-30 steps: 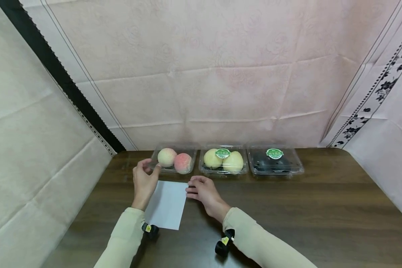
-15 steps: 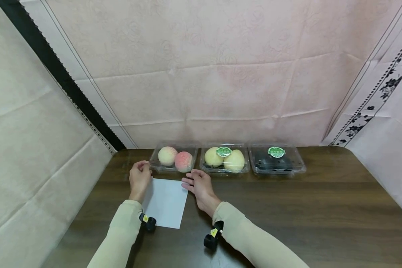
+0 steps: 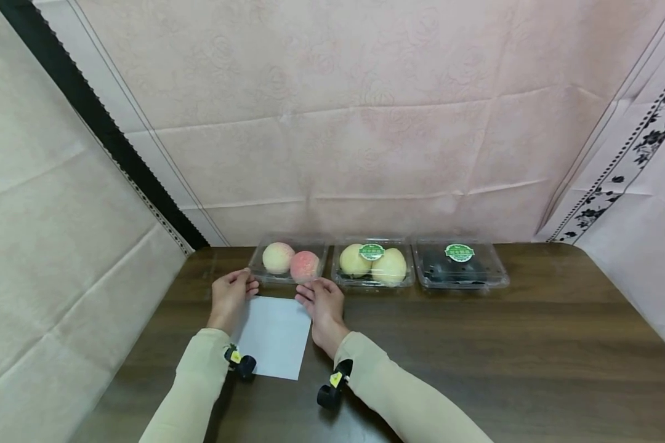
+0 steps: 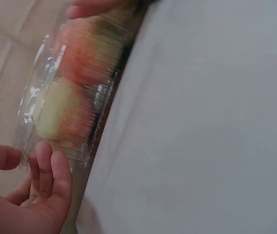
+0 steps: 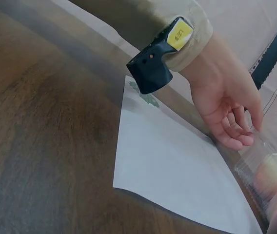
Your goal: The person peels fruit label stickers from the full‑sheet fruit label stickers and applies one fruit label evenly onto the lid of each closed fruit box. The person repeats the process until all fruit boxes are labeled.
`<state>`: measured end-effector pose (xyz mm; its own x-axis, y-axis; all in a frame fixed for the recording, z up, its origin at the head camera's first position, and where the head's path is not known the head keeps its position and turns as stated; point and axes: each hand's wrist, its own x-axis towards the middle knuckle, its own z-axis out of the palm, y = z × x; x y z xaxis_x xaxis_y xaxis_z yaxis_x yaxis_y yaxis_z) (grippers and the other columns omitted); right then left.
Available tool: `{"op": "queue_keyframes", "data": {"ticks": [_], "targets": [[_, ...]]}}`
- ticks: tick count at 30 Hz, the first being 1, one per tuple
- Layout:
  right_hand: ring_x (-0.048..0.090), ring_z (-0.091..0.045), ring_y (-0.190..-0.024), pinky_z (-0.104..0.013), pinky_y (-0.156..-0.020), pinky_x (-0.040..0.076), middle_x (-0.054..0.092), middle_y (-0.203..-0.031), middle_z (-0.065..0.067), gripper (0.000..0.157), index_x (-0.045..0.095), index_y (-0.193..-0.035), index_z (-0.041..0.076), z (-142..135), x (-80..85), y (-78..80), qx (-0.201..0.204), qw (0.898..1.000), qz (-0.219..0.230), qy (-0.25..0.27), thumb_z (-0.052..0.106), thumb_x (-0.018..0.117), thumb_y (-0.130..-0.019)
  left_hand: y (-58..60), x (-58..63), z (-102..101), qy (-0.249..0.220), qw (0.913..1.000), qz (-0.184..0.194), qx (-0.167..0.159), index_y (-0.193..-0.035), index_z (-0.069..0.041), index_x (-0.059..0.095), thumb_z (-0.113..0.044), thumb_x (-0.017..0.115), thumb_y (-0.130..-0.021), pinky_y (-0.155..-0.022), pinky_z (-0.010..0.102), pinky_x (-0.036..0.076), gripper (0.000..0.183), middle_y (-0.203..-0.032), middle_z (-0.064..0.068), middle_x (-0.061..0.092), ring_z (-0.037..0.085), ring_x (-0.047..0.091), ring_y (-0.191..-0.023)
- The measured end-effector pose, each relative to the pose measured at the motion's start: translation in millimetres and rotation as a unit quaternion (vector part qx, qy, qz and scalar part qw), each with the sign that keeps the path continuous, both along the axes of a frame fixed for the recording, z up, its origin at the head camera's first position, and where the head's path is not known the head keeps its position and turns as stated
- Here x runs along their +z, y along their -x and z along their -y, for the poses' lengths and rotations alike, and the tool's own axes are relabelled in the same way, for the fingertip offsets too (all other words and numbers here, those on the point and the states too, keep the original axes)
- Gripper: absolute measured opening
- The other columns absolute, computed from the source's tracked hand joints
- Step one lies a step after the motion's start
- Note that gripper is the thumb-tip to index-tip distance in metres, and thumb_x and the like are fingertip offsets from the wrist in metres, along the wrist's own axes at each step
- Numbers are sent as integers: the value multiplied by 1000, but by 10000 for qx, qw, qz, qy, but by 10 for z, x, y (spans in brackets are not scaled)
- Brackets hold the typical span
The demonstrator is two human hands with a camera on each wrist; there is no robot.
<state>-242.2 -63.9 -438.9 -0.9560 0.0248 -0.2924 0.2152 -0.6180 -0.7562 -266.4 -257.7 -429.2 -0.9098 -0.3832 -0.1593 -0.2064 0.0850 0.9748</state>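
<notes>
A clear plastic clamshell box [image 3: 288, 278] with two peaches [image 3: 278, 258] stands at the left of a row. At its front left corner my left hand [image 3: 229, 300] pinches the rim between thumb and fingertip, as the left wrist view [image 4: 36, 195] shows. My right hand [image 3: 326, 311] reaches the box's front right corner with its fingers extended; in the left wrist view the fingers [image 4: 92, 7] lie by that end. A white sheet of paper [image 3: 274, 338] lies flat on the table below both hands; green print [image 5: 149, 100] shows near one corner in the right wrist view.
To the right stand a clear box [image 3: 339, 280] with two pale yellow-green fruits and a green label, and another labelled box [image 3: 495, 277] with dark contents. A pink cloth [image 3: 366, 154] hangs behind the wooden table [image 3: 476, 363].
My right hand has moved left and slightly up toward the peach box. My left hand has shifted slightly left, and its fingers have closed on the box's corner. The paper stays in place.
</notes>
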Motion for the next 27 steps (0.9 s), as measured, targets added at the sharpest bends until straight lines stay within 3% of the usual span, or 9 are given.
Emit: {"op": "queue_keyframes", "data": {"ticks": [4,8,18,27], "targets": [[74,-26,-103,-36,-89,63,70,-112,-17,24,57,-130,-3,-32,-29,15,66,10000,30,34,10,56,-110,-12,21,-10,-577,9980,250,-68,-144,1,55,-26,52,-113,-90,19,58,42,-115,6,63,6,66,-95],[74,-22,-99,-36,-89,62,69,-110,-15,23,57,-128,-3,-71,-55,15,184,9998,-44,13,11,57,-110,-13,29,-31,-930,9955,146,-48,-145,2,54,-23,53,-112,-95,21,57,41,-115,6,64,8,67,-99],[70,-16,-89,-30,-83,62,68,-103,-12,20,60,-122,-6,-100,-27,-49,573,9975,-171,-379,9,53,-110,-100,57,-1,-943,9955,38,99,-144,2,55,-19,51,-113,-94,20,57,38,-115,6,61,8,65,-98],[68,-16,-87,-30,-81,62,68,-103,-13,20,59,-119,-7,-227,25,-172,1313,9863,-530,-845,10,53,-110,-264,118,43,-850,9961,116,187,-143,3,55,-21,50,-113,-92,20,57,38,-107,1,64,5,67,-92]]}}
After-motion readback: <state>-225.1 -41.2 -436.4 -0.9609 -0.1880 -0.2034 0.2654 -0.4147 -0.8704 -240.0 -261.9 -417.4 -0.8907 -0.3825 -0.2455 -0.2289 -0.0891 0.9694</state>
